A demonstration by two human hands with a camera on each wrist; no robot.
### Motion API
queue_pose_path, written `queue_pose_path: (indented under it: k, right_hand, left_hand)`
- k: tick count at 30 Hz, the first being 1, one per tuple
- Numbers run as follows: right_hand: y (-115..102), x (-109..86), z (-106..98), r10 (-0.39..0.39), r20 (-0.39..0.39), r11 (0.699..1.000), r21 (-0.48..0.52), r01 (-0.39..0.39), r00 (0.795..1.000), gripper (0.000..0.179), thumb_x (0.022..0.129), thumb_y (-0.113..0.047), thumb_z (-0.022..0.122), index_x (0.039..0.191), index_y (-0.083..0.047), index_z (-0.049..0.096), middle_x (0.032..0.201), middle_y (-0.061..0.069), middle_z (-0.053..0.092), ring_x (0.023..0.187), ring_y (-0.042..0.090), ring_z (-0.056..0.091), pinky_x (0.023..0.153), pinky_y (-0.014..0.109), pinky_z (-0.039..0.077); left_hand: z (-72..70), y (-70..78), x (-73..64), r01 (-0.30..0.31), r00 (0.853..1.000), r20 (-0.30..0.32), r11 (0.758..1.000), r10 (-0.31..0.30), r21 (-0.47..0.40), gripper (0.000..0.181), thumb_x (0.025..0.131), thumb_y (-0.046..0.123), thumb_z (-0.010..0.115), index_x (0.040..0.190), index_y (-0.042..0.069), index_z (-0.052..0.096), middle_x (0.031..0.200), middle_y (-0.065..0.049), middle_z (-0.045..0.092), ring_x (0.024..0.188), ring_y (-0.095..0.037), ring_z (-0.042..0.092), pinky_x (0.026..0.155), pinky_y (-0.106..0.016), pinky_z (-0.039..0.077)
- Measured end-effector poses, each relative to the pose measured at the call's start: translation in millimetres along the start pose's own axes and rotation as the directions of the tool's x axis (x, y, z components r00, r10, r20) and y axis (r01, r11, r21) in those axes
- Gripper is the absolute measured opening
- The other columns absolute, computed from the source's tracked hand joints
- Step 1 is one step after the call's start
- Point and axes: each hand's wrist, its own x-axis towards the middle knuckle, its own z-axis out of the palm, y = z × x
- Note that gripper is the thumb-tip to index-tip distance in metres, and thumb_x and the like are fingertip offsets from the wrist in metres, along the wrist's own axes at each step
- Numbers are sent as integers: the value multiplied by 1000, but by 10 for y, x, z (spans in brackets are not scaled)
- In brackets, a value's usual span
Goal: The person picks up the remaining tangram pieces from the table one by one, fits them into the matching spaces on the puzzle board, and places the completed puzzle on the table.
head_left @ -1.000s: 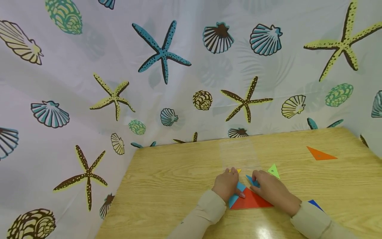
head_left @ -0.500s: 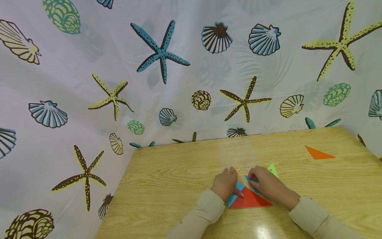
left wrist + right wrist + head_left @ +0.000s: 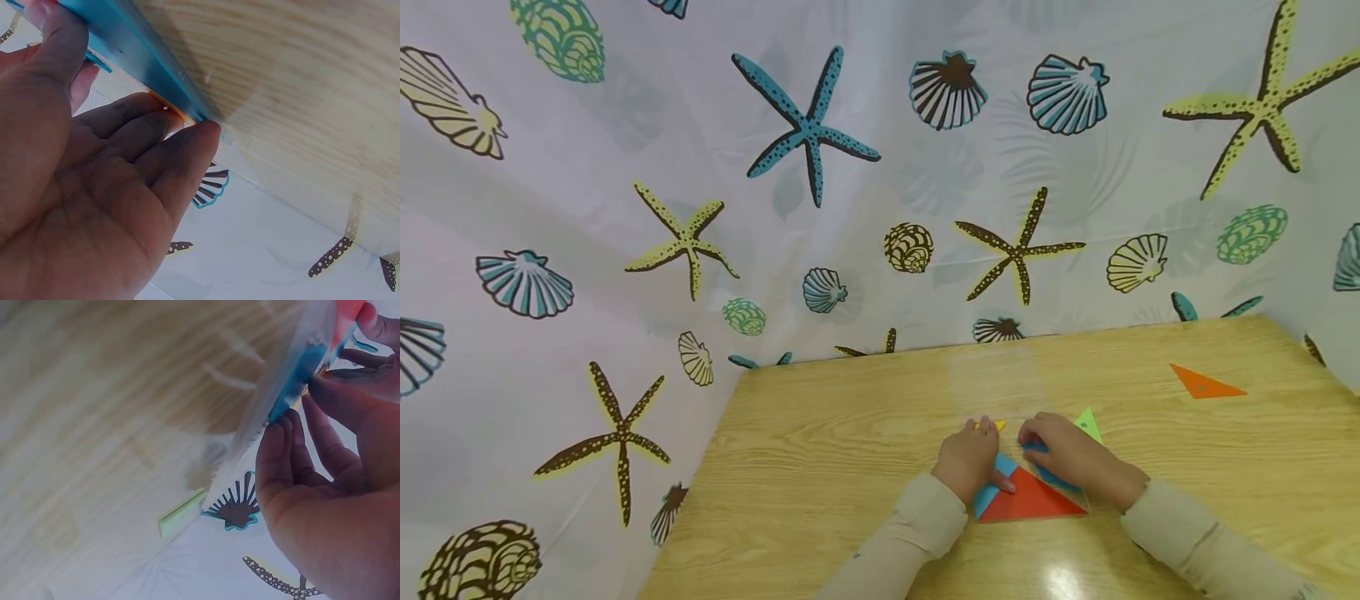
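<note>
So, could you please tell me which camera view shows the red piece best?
The head view: most of the red piece faces the camera, the left hand covering a little. The right wrist view has only a strip, cut off at the top; I see none in the left wrist view.

1. Hands: 2, left hand (image 3: 966,460) and right hand (image 3: 1067,454).
2. Sleeves (image 3: 928,518): 2.
3. Red piece (image 3: 1030,502): 1.
4. Blue piece (image 3: 1006,464): 2 plain to see.
5. Yellow piece (image 3: 1000,425): 1, partly hidden.
6. Green piece (image 3: 1089,427): 1.
7. Orange piece (image 3: 1206,385): 1.
8. Table (image 3: 820,467): 1.
9. Clear sheet (image 3: 1000,383): 1 made out.
10. Starfish prints (image 3: 808,131): 4 whole, others cut off.
</note>
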Motion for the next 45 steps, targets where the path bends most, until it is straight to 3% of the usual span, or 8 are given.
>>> queue_pose_path:
  k: [10,27,35,45]
  right_hand:
    - [7,-31,-33,38,22,998,55,-39,999,10,82,-5,70,88,-7,62,82,-1,53,74,14,50,68,32,46]
    - [-31,-54,-54,116,-9,993,1,-116,993,3,86,-2,62,89,-1,62,78,1,51,69,12,48,61,28,45]
    - [-42,-55,-80,107,-22,994,27,-107,994,5,86,1,61,89,-1,63,81,3,56,72,14,51,63,30,47]
    - [-48,-75,-45,156,-30,987,35,-155,987,4,84,1,61,89,1,63,80,5,55,71,16,52,62,31,47]
  left_hand:
    - [15,15,16,5,1000,13,1000,-5,-6,100,63,73,56,145,19,34,146,10,34,132,-9,32,90,-23,45]
    - [23,15,9,7,1000,6,1000,-7,14,96,66,72,53,145,20,34,146,10,34,132,-9,33,89,-22,45]
    - [19,2,26,9,1000,10,1000,-9,11,97,66,72,53,145,19,33,146,9,33,133,-10,32,91,-23,44]
    - [15,1,8,4,1000,9,1000,-4,9,96,67,71,53,145,18,34,146,9,34,133,-9,32,91,-22,44]
